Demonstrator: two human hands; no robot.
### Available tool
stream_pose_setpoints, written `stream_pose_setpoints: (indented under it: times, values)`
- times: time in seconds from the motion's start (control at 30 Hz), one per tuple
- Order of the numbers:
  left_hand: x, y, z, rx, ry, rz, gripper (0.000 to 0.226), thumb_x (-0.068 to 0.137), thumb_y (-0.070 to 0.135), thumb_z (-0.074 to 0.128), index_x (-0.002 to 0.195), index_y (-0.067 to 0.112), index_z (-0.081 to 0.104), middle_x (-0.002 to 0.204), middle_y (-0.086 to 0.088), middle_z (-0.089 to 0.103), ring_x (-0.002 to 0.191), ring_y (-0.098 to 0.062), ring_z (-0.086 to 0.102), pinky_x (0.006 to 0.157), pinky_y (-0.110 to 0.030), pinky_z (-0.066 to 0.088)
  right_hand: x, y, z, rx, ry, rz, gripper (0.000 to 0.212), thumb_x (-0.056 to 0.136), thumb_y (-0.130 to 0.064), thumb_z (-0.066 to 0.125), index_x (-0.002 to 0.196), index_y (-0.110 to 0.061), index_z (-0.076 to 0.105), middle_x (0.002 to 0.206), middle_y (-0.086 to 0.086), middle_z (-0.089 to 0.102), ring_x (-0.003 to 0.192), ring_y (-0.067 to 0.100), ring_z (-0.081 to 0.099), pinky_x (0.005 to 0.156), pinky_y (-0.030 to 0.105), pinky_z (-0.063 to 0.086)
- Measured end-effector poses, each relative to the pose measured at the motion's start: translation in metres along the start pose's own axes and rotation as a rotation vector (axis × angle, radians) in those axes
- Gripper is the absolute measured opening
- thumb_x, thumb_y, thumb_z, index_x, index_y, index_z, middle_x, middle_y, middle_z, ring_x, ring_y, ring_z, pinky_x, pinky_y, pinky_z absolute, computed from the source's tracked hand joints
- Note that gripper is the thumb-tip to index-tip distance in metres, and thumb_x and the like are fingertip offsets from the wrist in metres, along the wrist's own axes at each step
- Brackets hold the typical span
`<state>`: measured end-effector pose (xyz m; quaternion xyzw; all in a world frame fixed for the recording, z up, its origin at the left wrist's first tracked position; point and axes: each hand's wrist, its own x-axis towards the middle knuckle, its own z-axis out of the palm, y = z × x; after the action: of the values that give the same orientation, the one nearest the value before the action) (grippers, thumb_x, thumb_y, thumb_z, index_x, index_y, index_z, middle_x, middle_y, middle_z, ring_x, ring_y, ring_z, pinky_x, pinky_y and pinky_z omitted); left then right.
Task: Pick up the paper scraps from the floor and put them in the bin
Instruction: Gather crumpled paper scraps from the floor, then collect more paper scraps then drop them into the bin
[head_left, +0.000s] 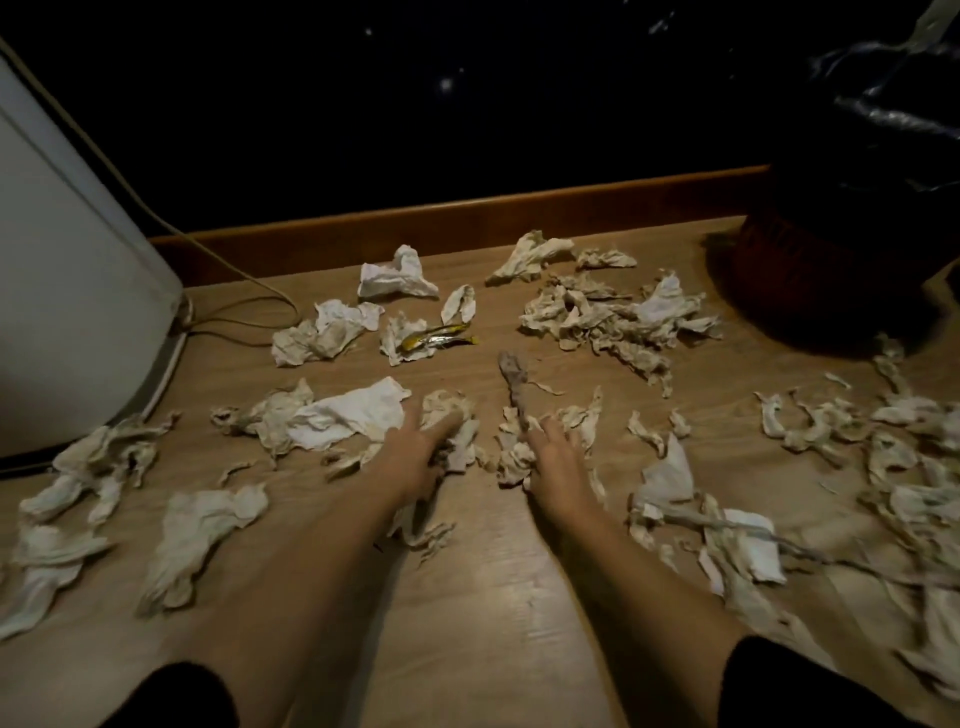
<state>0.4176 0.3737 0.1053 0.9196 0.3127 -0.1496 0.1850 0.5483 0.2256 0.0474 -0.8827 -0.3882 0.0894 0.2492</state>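
Dozens of scraps (618, 317) litter the floor (467, 597), bin (852, 249) at 2 o'clock; left hand (421, 457) and right hand (553, 457) spread open on scraps at center, so loose grabs risk shedding bits.

Crumpled off-white paper scraps (613, 317) scattered across wooden floor (467, 597); dark bin (831, 270), black-lined, upright at far right.

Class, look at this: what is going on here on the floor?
A person reaches both hands down to a wooden floor strewn with crumpled paper scraps. The left hand and right hand each press on scraps in the middle, gathering them. The dark bin stands at the far right. Most scraps are not yet collected.
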Motion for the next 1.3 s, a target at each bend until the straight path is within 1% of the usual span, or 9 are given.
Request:
stream_pose_setpoints:
  times: [0.1, 0.23, 0.47, 0.6, 0.73, 0.93, 1.07, 1.17, 1.3]
  values:
    - [0.018, 0.011, 0.008, 0.054, -0.043, -0.102, 0.058, 0.094, 0.021, 0.048, 0.141, 0.043, 0.023, 0.156, -0.014, 0.010, 0.135, -0.049, 0.015, 0.108, -0.054, 0.029, -0.003, -0.006, 0.006, -0.014, 0.029, -0.060, 0.056, 0.078, 0.012, 0.044, 0.129, -0.010, 0.044, 0.135, 0.011, 0.041, 0.119, 0.034, 0.033, 0.096, 0.041, 0.038]
    - [0.019, 0.017, 0.015, -0.008, 0.208, -0.076, 0.050, 0.084, 0.000, 0.050, 0.127, 0.025, 0.054, 0.124, -0.019, 0.054, 0.113, -0.040, 0.046, 0.100, -0.042, 0.038, -0.002, -0.005, 0.008, -0.024, 0.010, -0.126, 0.065, 0.074, 0.014, 0.046, 0.134, -0.011, 0.040, 0.135, 0.011, 0.043, 0.114, 0.033, 0.035, 0.090, 0.042, 0.040]
    - [0.031, 0.027, -0.012, -0.233, 0.280, 0.030, 0.047, 0.073, -0.007, 0.056, 0.113, 0.015, 0.065, 0.111, -0.012, 0.069, 0.104, -0.025, 0.061, 0.085, -0.032, 0.050, 0.008, 0.009, -0.022, 0.108, 0.043, -0.073, 0.056, 0.076, 0.015, 0.040, 0.123, -0.014, 0.052, 0.129, 0.007, 0.046, 0.111, 0.026, 0.036, 0.093, 0.036, 0.038]
    - [0.077, 0.107, -0.073, -0.280, 0.341, 0.321, 0.041, 0.079, -0.002, 0.059, 0.115, 0.017, 0.062, 0.104, 0.001, 0.064, 0.093, -0.009, 0.058, 0.064, -0.011, 0.043, 0.039, 0.044, -0.099, 0.092, 0.161, 0.011, 0.049, 0.076, 0.013, 0.043, 0.117, -0.012, 0.054, 0.125, 0.009, 0.046, 0.117, 0.030, 0.037, 0.091, 0.030, 0.034]
    - [0.126, 0.208, -0.138, -0.223, 0.477, 0.479, 0.039, 0.075, 0.001, 0.063, 0.112, 0.012, 0.065, 0.111, -0.011, 0.068, 0.106, -0.025, 0.060, 0.084, -0.025, 0.044, 0.078, 0.078, -0.206, 0.015, 0.375, -0.007, 0.039, 0.065, 0.015, 0.048, 0.097, -0.003, 0.061, 0.102, 0.017, 0.054, 0.097, 0.036, 0.048, 0.074, 0.024, 0.020]
    - [0.162, 0.343, -0.234, -0.271, 0.554, 0.713, 0.041, 0.076, 0.013, 0.068, 0.116, 0.018, 0.061, 0.109, -0.018, 0.059, 0.104, -0.031, 0.054, 0.081, -0.026, 0.038, 0.145, 0.116, -0.365, -0.138, 0.628, -0.035, 0.037, 0.068, 0.011, 0.047, 0.098, -0.007, 0.057, 0.094, 0.008, 0.046, 0.090, 0.030, 0.043, 0.068, 0.028, 0.020]
    - [0.177, 0.427, -0.274, -0.305, 0.638, 0.832, 0.050, 0.078, 0.009, 0.056, 0.125, 0.027, 0.051, 0.118, -0.015, 0.045, 0.110, -0.035, 0.043, 0.098, -0.041, 0.039, 0.186, 0.135, -0.442, -0.161, 0.816, 0.004, 0.030, 0.070, 0.007, 0.049, 0.095, -0.009, 0.057, 0.099, 0.010, 0.049, 0.094, 0.031, 0.044, 0.072, 0.029, 0.023]
    - [0.188, 0.474, -0.283, -0.315, 0.683, 0.901, 0.054, 0.080, 0.008, 0.055, 0.128, 0.030, 0.046, 0.123, -0.015, 0.040, 0.114, -0.036, 0.037, 0.104, -0.043, 0.035, 0.204, 0.147, -0.474, -0.096, 0.929, 0.073, 0.038, 0.077, 0.007, 0.049, 0.110, -0.011, 0.057, 0.107, 0.011, 0.048, 0.100, 0.030, 0.039, 0.078, 0.026, 0.025]
    - [0.217, 0.510, -0.277, -0.160, 0.473, 0.901, 0.071, 0.081, 0.013, 0.059, 0.142, 0.027, 0.025, 0.143, -0.020, 0.027, 0.133, -0.039, 0.026, 0.111, -0.043, 0.026, 0.220, 0.185, -0.485, -0.036, 0.770, 0.283, 0.044, 0.082, -0.009, 0.056, 0.125, -0.012, 0.047, 0.128, 0.016, 0.038, 0.121, 0.038, 0.034, 0.106, 0.043, 0.030]
